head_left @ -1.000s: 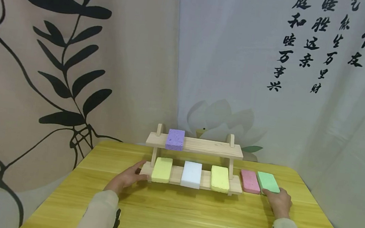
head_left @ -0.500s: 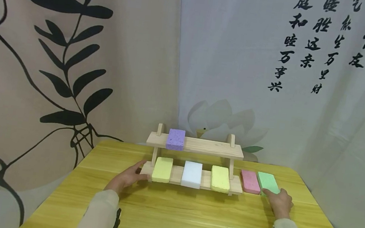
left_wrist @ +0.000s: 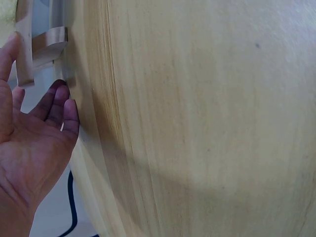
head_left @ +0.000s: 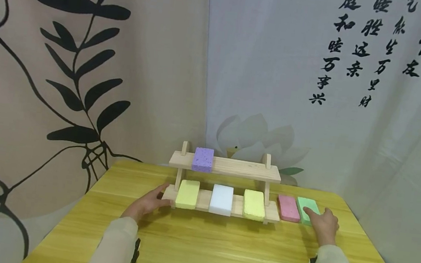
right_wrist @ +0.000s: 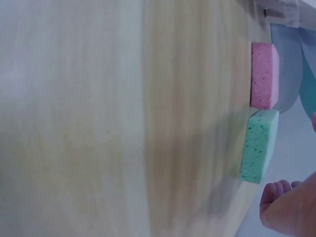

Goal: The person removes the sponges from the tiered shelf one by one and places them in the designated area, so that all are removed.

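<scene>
A two-tier wooden rack point(head_left: 218, 197) stands at the back of the table. My left hand point(head_left: 148, 205) holds the left end of its lower board, thumb in front and fingers reaching behind. In the left wrist view the board end point(left_wrist: 23, 59) lies between thumb and index finger, the other fingers loose. My right hand point(head_left: 324, 226) hovers over a green sponge point(head_left: 307, 203) right of the rack, thumb and fingers spread. In the right wrist view the green sponge point(right_wrist: 259, 145) lies flat on the table, apart from the visible fingers point(right_wrist: 275, 191). A pink sponge point(head_left: 288, 208) lies beside it.
On the upper board sits a purple sponge point(head_left: 203, 159). The lower board carries a left yellow sponge point(head_left: 187, 194), a white sponge point(head_left: 221, 200) and a right yellow sponge point(head_left: 254, 205). A printed curtain point(head_left: 157, 54) hangs behind the table point(head_left: 219, 251).
My right hand has risen slightly from the near end of the green sponge, its thumb now farther over it. My left hand stays at the rack.
</scene>
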Motion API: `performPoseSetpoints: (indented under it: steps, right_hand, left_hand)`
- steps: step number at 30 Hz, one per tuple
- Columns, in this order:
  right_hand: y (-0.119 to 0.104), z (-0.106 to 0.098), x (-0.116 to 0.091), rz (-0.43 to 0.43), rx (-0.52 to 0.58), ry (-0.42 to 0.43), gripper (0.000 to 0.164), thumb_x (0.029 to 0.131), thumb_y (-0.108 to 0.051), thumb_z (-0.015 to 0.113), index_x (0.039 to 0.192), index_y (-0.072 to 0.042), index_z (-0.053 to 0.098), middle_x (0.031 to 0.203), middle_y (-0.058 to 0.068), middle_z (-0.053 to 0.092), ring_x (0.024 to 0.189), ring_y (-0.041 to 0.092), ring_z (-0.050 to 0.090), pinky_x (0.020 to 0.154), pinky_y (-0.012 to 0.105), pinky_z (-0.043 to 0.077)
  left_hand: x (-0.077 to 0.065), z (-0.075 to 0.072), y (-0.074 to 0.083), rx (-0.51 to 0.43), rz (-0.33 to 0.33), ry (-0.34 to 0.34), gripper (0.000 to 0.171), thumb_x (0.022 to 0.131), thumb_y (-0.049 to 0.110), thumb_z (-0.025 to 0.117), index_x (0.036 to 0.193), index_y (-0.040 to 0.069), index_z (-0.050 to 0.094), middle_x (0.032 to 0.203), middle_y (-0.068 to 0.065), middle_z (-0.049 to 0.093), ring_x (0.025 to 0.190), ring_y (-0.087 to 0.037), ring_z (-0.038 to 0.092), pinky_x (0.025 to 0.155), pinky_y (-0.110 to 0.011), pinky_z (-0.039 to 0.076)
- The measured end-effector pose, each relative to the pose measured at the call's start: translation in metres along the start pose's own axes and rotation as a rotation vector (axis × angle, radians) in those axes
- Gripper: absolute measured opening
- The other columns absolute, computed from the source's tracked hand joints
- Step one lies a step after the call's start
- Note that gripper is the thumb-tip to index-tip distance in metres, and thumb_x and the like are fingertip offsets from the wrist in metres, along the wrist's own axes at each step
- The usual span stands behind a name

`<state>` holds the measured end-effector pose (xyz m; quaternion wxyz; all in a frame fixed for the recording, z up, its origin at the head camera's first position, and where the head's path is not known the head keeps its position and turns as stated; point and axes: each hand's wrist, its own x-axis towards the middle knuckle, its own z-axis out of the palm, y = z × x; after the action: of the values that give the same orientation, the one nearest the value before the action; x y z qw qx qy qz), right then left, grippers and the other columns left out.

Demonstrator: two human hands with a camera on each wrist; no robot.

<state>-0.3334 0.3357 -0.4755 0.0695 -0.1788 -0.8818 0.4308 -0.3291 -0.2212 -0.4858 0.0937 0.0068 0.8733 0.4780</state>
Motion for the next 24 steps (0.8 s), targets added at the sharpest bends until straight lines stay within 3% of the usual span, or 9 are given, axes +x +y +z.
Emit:
performPoseSetpoints:
  steps: [24]
  right_hand:
    - [-0.074, 0.012, -0.005, -0.12, 0.1, 0.078, 0.088, 0.097, -0.046, 0.058, 0.153, 0.01, 0.018, 0.15, 0.034, 0.028, 0.138, 0.052, 0.021, 0.11, 0.062, 0.025]
  left_hand:
    - [0.005, 0.0, -0.004, -0.027, 0.014, -0.011, 0.09, 0.091, 0.037, 0.072, 0.159, 0.012, 0.02, 0.144, -0.03, 0.042, 0.128, -0.045, 0.046, 0.103, -0.062, 0.038]
